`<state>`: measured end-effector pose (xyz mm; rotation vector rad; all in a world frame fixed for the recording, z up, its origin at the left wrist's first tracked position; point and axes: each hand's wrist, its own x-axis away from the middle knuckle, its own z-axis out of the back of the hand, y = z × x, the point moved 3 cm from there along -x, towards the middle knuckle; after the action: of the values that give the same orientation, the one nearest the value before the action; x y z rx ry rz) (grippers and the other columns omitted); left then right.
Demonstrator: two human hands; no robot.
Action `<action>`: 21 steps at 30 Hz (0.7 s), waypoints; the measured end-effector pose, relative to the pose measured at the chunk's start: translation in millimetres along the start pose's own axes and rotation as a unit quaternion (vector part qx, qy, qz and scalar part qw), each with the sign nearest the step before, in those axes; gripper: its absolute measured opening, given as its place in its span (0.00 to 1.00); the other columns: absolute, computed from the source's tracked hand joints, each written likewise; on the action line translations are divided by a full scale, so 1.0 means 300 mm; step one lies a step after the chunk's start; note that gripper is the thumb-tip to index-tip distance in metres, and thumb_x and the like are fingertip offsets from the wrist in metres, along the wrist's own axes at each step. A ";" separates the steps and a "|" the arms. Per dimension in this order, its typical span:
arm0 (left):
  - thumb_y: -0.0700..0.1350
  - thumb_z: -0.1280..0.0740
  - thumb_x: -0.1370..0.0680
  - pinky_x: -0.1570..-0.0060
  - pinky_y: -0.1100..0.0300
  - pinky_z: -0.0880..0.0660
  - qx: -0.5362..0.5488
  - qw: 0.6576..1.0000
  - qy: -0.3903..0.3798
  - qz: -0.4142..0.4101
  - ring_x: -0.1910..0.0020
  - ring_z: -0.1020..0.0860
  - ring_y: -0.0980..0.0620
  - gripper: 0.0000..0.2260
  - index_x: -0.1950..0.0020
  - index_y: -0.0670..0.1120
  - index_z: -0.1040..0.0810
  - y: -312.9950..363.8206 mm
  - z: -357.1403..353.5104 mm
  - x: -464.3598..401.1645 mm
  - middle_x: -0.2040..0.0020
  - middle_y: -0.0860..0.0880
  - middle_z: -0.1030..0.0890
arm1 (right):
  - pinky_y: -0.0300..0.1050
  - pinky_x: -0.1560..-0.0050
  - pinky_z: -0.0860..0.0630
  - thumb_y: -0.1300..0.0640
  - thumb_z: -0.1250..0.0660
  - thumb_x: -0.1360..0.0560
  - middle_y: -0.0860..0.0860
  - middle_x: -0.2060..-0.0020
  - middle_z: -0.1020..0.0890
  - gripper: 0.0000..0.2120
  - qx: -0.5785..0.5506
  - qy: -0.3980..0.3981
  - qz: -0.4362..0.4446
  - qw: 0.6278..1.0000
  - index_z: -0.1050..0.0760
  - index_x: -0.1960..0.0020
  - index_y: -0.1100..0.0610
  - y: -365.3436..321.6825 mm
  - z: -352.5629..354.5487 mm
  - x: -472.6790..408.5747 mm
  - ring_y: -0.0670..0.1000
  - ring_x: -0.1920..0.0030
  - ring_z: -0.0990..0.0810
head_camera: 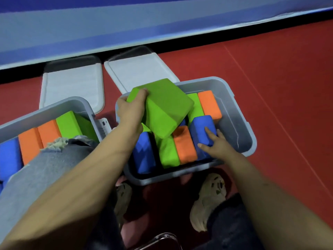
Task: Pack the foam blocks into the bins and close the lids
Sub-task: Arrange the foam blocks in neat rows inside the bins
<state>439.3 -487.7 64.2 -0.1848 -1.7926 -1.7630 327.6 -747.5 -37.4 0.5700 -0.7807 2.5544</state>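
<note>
The left hand point(130, 110) grips a large green foam block point(163, 107) by its left end, fingers point(144, 92) curled over the top edge. The block is held tilted above the right bin point(239, 123), one corner pointing down into the blocks packed there, its long axis slanting from the bin's far left corner toward its near middle. The right hand point(214, 143) rests on a blue block point(201, 127) at the bin's near right, fingers straight and spread against its side and top. Packed upright in this bin are a blue block point(144, 154), a green block point(168, 152), an orange block point(184, 144) and, along the far wall, another orange block point(210, 103). The left bin point(54, 107) holds orange, green and blue blocks on end. Both bins stand on the red floor point(279, 78), with two white lids point(72, 82) lying flat beyond them.
</note>
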 end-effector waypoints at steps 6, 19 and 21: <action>0.69 0.22 0.55 0.49 0.39 0.22 -0.003 0.998 -0.042 0.042 0.49 0.18 0.44 0.49 0.40 0.46 0.23 -0.143 -0.045 -0.050 0.45 0.44 0.18 | 0.42 0.27 0.48 0.45 0.38 0.23 0.59 0.24 0.61 0.34 0.026 -0.110 -0.036 0.993 0.52 0.23 0.46 0.009 -0.069 -0.048 0.57 0.24 0.48; 0.50 0.23 0.35 0.59 0.49 0.19 0.067 0.994 -0.065 0.059 0.59 0.18 0.51 0.31 0.37 0.39 0.28 -0.097 -0.062 0.040 0.45 0.42 0.19 | 0.46 0.26 0.50 0.43 0.43 0.21 0.63 0.25 0.62 0.37 0.129 -0.236 -0.067 0.961 0.65 0.24 0.45 0.018 -0.131 -0.133 0.59 0.24 0.54; 0.46 0.26 0.28 0.58 0.44 0.19 0.107 0.988 -0.054 0.099 0.63 0.20 0.53 0.19 0.42 0.41 0.27 -0.108 -0.065 0.038 0.51 0.45 0.20 | 0.47 0.26 0.48 0.42 0.41 0.22 0.64 0.25 0.55 0.38 0.128 -0.229 -0.066 0.963 0.62 0.23 0.48 -0.016 -0.107 -0.117 0.60 0.24 0.50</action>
<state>420.2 -512.9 40.8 -0.3623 -1.9534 -1.4369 351.0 -733.8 -76.9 1.2841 -0.5270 2.4406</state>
